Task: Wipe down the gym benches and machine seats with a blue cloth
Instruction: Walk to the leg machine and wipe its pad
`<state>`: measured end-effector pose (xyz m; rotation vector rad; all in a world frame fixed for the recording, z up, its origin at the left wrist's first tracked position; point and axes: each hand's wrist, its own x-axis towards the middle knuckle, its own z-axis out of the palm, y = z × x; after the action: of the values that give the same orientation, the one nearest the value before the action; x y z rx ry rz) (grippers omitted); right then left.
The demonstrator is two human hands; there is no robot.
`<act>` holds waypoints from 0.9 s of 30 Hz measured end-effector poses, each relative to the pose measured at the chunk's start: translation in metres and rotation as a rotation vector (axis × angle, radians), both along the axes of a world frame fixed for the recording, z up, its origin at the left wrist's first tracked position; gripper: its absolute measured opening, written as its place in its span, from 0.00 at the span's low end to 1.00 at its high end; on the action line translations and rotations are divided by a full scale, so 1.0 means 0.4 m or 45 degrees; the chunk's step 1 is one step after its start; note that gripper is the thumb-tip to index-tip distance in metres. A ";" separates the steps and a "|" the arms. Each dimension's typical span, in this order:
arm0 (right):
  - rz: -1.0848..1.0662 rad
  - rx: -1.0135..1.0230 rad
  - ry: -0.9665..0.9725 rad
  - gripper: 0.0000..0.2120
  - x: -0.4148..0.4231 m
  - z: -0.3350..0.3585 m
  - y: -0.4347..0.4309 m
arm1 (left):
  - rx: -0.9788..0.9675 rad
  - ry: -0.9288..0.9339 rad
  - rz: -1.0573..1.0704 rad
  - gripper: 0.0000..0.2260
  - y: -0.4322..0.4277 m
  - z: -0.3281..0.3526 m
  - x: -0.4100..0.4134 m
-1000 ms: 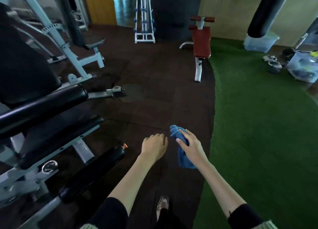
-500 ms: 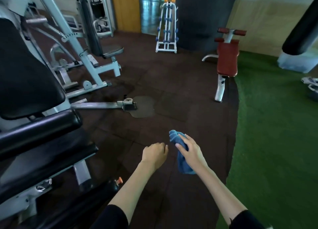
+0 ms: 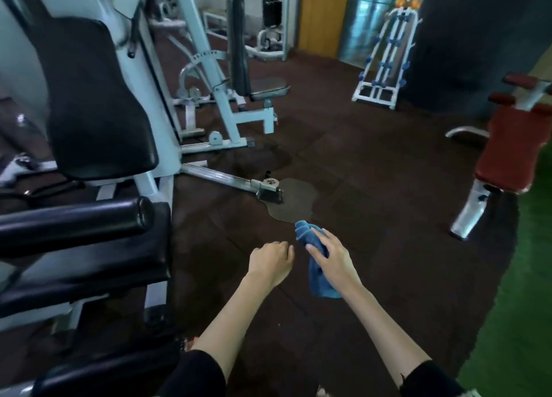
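A: What has changed in the last second?

B: The whole view has swung left. The black machine seat (image 3: 80, 265) now fills the nine o'clock side, with its tall backrest (image 3: 98, 104) above it at ten o'clock and the roller pad (image 3: 74, 220) lying across its front. A second seat (image 3: 268, 87) on the white frame has come into sight at twelve o'clock. The red bench (image 3: 513, 152) has slid out to three o'clock, and the green turf (image 3: 525, 292) is only a strip at four o'clock.

A: And the hands?

B: They sit where they did, near the centre, over the dark rubber floor (image 3: 373, 187). The right hand (image 3: 331, 259) is closed round the blue cloth (image 3: 316, 265); a bunched end pokes out above the fingers and a tail hangs below the wrist. The left hand (image 3: 271, 262) is just beside it at its nine o'clock, loosely curled, holding nothing, not touching the cloth.

A: So the cloth is on no surface?

B: Right, it hangs in the air, well apart from every pad.

A: What does the turn mean for the job?

B: I judge the person is moving on towards the black machine. Its seat looks like the next pad to wipe, or the far seat at twelve o'clock. The wiping itself is paused for now.
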<state>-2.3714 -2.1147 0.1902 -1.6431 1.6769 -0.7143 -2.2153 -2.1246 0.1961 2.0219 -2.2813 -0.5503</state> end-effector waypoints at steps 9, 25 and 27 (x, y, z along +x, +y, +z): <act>0.371 0.006 0.049 0.22 -0.017 -0.005 -0.357 | -0.034 0.001 0.377 0.18 -0.235 0.006 -0.019; 0.856 0.000 0.052 0.22 0.273 -0.032 -0.874 | -0.009 0.013 0.834 0.17 -0.625 -0.028 0.211; 0.905 -0.008 0.053 0.22 0.307 -0.031 -0.923 | -0.010 0.020 0.897 0.17 -0.664 -0.030 0.240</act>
<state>-2.2485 -2.4838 0.1779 -2.0813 0.9879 -0.3261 -2.1194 -2.3901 0.1842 2.5720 -1.3872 -0.4800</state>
